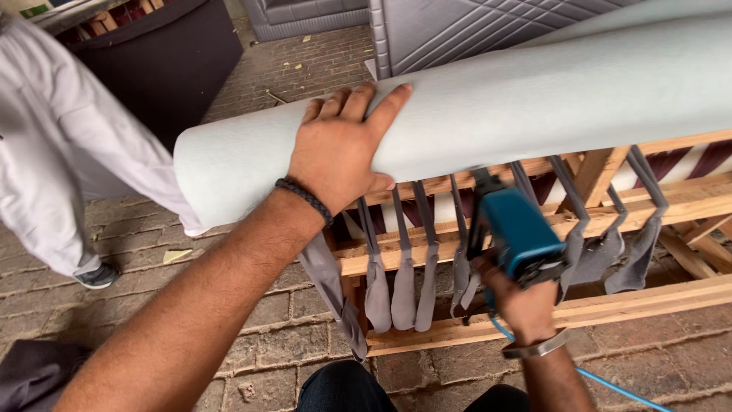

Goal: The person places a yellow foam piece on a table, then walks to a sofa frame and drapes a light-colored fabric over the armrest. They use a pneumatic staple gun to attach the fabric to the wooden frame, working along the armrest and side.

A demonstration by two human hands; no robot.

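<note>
Left hand (339,152) lies flat, fingers spread, palm pressed on the pale grey padded roll (488,114). Not gripping, just holding it down near its left end. The roll's long axis runs left to right, rising slightly away to the right of that palm, over the top rail of the wooden frame (534,305).

Right hand (518,301) is closed round the handle of a blue staple gun (515,233), its nose pointed up at the underside of the roll, just below and right of the left palm. A blue hose (602,381) trails from the gun down past the wrist.

The gun's nose sits near the roll's lower edge, where grey webbing straps (415,275) hang from the rail; whether it touches, cannot tell. The straps dangle in a row on either side of the gun.

Left hand is the one on the roll; right hand is below it, close.

Another person in white clothing (53,168) stands well left of the roll's end, on the brick floor (290,336).
</note>
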